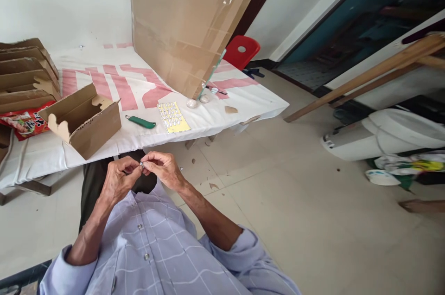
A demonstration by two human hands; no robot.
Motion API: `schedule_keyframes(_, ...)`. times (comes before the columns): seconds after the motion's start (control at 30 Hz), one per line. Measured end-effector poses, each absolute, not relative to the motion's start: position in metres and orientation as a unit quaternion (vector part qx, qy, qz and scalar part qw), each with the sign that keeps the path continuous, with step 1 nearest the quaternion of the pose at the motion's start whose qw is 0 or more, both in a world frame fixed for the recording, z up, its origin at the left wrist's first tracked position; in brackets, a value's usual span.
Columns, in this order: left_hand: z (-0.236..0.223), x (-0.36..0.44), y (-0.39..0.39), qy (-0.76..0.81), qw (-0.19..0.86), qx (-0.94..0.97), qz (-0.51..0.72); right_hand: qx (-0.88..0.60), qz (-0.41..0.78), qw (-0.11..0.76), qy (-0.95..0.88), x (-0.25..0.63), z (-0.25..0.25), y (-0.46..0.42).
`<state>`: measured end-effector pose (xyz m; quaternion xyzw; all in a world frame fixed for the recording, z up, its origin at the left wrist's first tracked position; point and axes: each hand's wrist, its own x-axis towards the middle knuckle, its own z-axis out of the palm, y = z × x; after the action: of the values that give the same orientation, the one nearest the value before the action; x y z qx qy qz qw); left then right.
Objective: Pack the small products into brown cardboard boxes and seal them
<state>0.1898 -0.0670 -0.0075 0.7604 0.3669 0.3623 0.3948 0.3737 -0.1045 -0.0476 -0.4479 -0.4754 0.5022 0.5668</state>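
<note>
My left hand point(120, 176) and my right hand point(164, 169) meet above my lap, just off the table's front edge. Thumbs and fingertips of both pinch one tiny greyish-white piece point(142, 164), too small to name and mostly covered by the fingers. On the table ahead lies a yellow sheet point(179, 126) bearing rows of small white pieces. Left of it rests a green utility knife point(142, 122). Farther left stands an open cardboard box point(99, 130) with cut-out notches in its end flaps.
A large taped cardboard panel point(181, 26) stands upright on the cloth-covered table point(264, 100). Several cardboard trays point(26, 72) and a red packet point(26, 121) sit at the left. A red chair point(242, 51) is behind; a white bin point(399, 132) and wooden poles point(365, 74) are at right.
</note>
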Motion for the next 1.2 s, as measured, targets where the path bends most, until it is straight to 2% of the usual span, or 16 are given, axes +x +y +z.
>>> schedule_keyframes(0.1,-0.010,0.189,-0.065,0.316,0.289,0.823,0.373,-0.465,0.520,0.561,-0.446,0.368,-0.056,-0.110)
schedule_keyframes(0.27,-0.016,0.186,-0.060,0.293,0.177,0.880,0.329,-0.455,0.556,0.570,-0.398,0.357,-0.072,-0.118)
schedule_keyframes(0.47,-0.009,0.182,-0.058,0.224,0.216,0.906,0.287,-0.442,0.587,0.582,-0.349,0.366,-0.082,-0.116)
schedule_keyframes(0.6,0.000,0.166,-0.053,0.269,0.250,0.861,0.353,-0.506,0.502,0.612,-0.342,0.400,-0.082,-0.120)
schedule_keyframes(0.73,0.012,0.138,-0.048,0.350,0.224,0.802,0.430,-0.594,0.385,0.598,-0.375,0.453,-0.082,-0.136)
schedule_keyframes(0.9,0.022,0.108,-0.047,0.453,0.198,0.715,0.495,-0.736,0.191,0.483,-0.436,0.518,-0.090,-0.169)
schedule_keyframes(1.03,0.027,0.101,-0.042,0.512,0.175,0.662,0.519,-0.796,0.099,0.396,-0.447,0.548,-0.102,-0.191)
schedule_keyframes(1.1,0.029,0.101,-0.040,0.517,0.148,0.639,0.550,-0.800,0.081,0.414,-0.427,0.553,-0.106,-0.197)
schedule_keyframes(1.2,0.032,0.096,-0.041,0.528,0.149,0.623,0.557,-0.781,0.073,0.489,-0.381,0.551,-0.108,-0.198)
